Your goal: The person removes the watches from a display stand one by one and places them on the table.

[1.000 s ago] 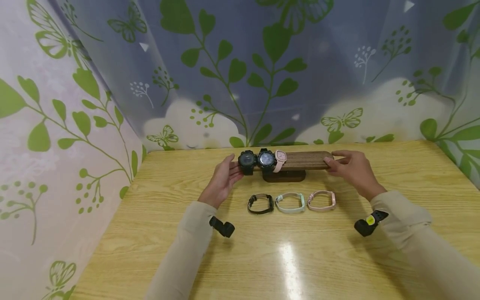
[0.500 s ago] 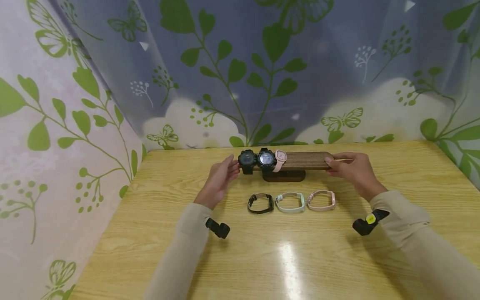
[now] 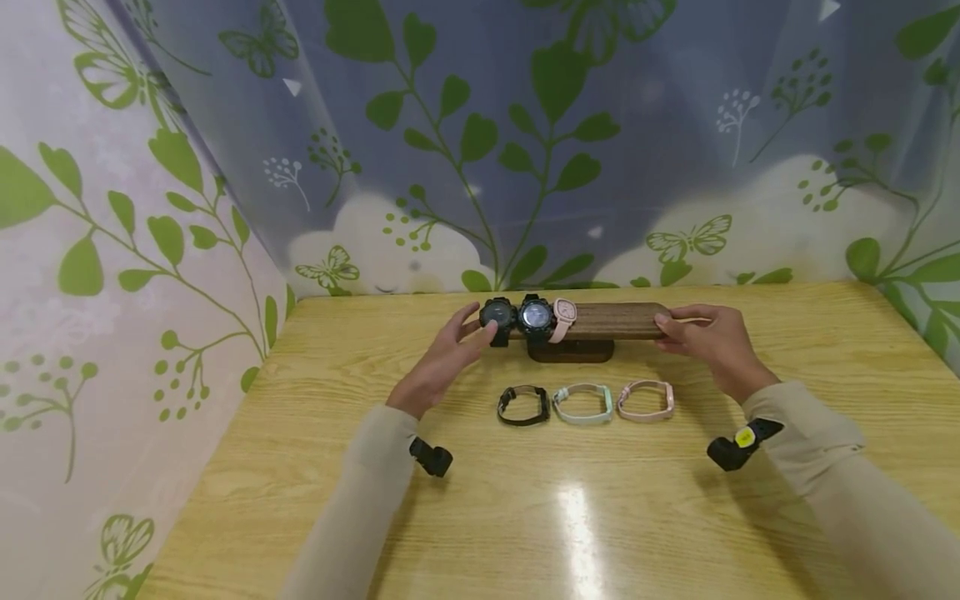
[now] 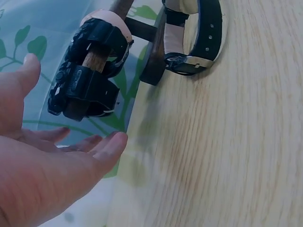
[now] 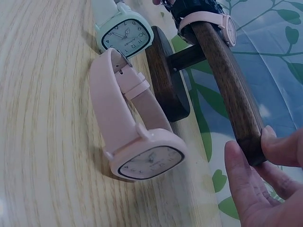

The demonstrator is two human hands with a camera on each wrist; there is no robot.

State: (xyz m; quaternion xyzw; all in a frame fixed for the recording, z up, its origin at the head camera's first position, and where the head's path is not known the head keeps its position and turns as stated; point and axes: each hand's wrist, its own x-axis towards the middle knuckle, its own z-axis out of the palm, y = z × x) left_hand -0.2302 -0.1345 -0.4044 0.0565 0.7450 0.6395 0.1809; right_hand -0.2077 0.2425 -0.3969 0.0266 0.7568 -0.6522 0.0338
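A dark wooden watch stand (image 3: 615, 321) sits toward the table's back, its bar raised on a low base (image 3: 570, 353). Two black watches (image 3: 536, 316) and one pink watch (image 3: 565, 313) are strapped round the bar's left half. My right hand (image 3: 708, 340) pinches the bar's right end between thumb and fingers. At the other end is my left hand (image 3: 442, 358), fingers spread; its thumb overlaps the outermost black watch (image 3: 497, 312) in the head view. The left wrist view shows this hand (image 4: 57, 170) with a gap between its fingers and the bar's end.
In front of the stand, a black watch (image 3: 544, 406), a mint watch (image 3: 607, 403) and a pink watch (image 3: 667, 400) lie buckled in a row on the wooden table (image 3: 510, 517). A leaf-patterned curtain (image 3: 645, 192) hangs behind the table's back edge.
My left hand has drawn slightly left from the bar's end, and its thumb has swung in front of the outermost black watch. My right hand keeps its hold.
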